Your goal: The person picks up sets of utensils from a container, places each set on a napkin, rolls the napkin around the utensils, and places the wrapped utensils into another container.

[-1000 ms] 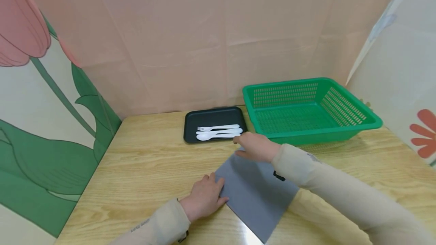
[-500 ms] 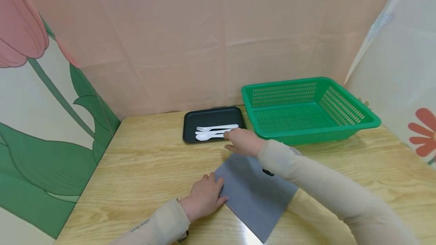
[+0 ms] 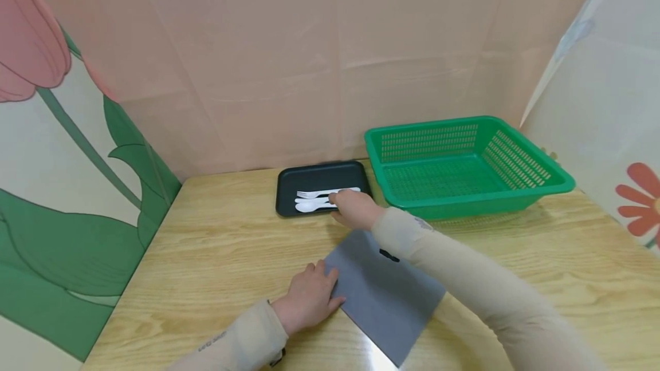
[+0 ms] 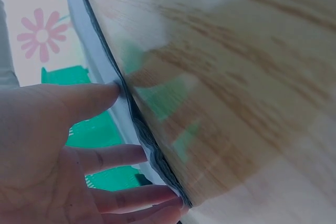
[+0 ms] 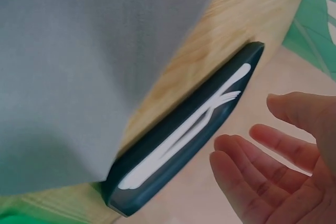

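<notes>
A grey, folded, napkin-like sheet (image 3: 387,302) lies askew on the table, its edge layered in the left wrist view. My left hand (image 3: 307,298) rests at its left corner, fingers and thumb extended against the layered edge (image 4: 149,145). Beyond the sheet, a shallow black tray (image 3: 319,173) holds a white fork (image 3: 309,194), a white spoon (image 3: 307,207) and another white utensil between them. My right hand (image 3: 357,209) hovers at the tray's right front, covering some handle ends in the head view. In the right wrist view its fingers are loosely bent and apart, with nothing between them.
A green slatted basket (image 3: 464,210) stands right of the tray, close to the right forearm. The wood-grain table (image 3: 222,233) meets a pink sheet (image 3: 258,102) at the back. Printed flower panels flank both sides.
My right hand has moved left from over the sheet's far corner to the handle ends of the utensils on the tray. The left hand and the grey sheet have stayed in place.
</notes>
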A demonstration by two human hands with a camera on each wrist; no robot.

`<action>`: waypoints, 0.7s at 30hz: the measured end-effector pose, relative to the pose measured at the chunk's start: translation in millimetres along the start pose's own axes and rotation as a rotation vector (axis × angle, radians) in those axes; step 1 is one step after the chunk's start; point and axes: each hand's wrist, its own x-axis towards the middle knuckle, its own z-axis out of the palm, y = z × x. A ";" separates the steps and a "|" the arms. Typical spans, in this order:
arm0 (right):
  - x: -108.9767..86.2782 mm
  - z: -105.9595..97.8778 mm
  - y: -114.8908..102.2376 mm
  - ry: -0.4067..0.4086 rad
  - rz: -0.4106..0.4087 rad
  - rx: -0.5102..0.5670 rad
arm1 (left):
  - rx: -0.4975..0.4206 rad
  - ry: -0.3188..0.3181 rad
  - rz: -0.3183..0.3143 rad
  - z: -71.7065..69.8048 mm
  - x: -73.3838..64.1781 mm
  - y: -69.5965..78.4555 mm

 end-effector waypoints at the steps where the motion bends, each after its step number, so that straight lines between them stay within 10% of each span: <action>1: 1.8 1.7 0.5 0.001 0.007 0.000 | 0.002 0.000 0.000 0.1 0.2 0.1; 21: 31.8 32.8 5.4 0.102 0.044 -0.064 | -0.010 0.011 0.003 1.3 2.1 0.5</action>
